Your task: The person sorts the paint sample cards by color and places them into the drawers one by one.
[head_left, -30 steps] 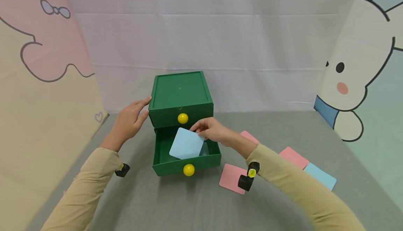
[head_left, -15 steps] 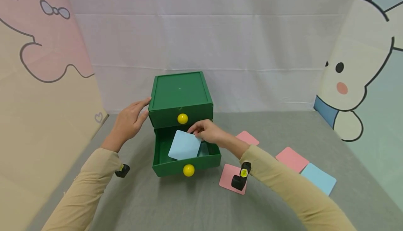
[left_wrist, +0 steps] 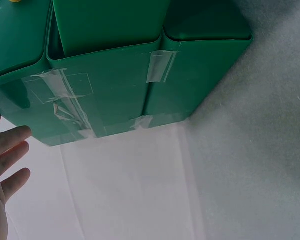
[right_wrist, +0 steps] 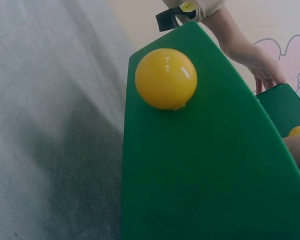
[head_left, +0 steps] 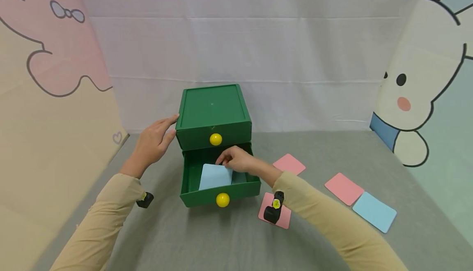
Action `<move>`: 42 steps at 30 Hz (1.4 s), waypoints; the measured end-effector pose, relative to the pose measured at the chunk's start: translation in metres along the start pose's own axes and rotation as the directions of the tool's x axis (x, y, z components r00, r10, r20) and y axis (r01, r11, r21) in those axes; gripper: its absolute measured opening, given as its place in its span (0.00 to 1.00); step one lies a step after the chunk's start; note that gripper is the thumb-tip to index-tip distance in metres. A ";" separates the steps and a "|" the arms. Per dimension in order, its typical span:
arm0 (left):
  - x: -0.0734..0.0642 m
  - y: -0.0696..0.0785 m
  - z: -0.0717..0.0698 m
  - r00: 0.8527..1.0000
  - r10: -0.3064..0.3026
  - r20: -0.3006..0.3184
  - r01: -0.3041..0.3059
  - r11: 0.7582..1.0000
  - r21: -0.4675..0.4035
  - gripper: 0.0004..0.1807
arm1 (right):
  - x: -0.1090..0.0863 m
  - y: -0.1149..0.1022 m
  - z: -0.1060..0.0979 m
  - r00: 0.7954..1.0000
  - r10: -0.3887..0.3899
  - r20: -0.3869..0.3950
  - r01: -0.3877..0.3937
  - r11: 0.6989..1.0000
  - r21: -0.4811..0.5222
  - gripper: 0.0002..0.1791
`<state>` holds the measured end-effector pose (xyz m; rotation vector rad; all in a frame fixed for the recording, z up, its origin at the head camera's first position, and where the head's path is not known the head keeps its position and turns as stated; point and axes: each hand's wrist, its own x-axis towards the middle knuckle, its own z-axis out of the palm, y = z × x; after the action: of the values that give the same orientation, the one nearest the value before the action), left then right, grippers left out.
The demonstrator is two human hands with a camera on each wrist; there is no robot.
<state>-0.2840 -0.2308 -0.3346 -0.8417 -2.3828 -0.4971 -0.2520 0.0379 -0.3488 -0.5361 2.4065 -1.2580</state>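
Note:
A green drawer cabinet (head_left: pixel 212 102) stands on the grey table, its lower drawer (head_left: pixel 201 199) pulled out by a yellow knob (head_left: pixel 222 200). My right hand (head_left: pixel 238 159) is over that drawer, fingertips pinching the upper right edge of a light blue card (head_left: pixel 215 177) that leans inside it. Another bluish card (head_left: pixel 239 177) shows beside it, partly covered. With fingers extended, my left hand (head_left: pixel 152 143) touches the cabinet's upper left side; the left wrist view has its fingers (left_wrist: pixel 12 140) by the taped green wall. In the right wrist view the drawer front (right_wrist: pixel 200 165) hides most of the right hand.
Right of the cabinet lie three pink cards, one farther back (head_left: pixel 290 164), one nearer (head_left: pixel 284 217) partly behind the right wrist camera (head_left: pixel 274 209), and one (head_left: pixel 344 189) beside a blue card (head_left: pixel 375 212). A white cloth (head_left: pixel 258 49) hangs behind the cabinet.
My right hand has moved slightly left and down, lowering the blue card deeper into the drawer. The left hand has stayed against the cabinet.

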 end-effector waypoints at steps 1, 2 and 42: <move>0.000 0.000 0.000 1.000 0.001 0.000 -0.001 1.000 -0.001 0.25 | 0.001 0.001 0.000 1.000 0.001 0.001 -0.001 1.000 -0.007 0.15; 0.000 0.000 0.000 1.000 0.001 0.001 -0.001 1.000 -0.002 0.25 | 0.001 0.001 0.000 1.000 -0.001 0.003 0.001 1.000 -0.014 0.15; 0.001 0.000 0.000 1.000 0.006 0.001 -0.006 1.000 -0.022 0.24 | -0.138 0.069 -0.110 0.965 -0.051 -0.259 0.028 0.995 -0.092 0.20</move>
<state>-0.2846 -0.2308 -0.3338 -0.8592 -2.3788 -0.5215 -0.1975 0.2182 -0.3272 -0.4701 2.6917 -1.3167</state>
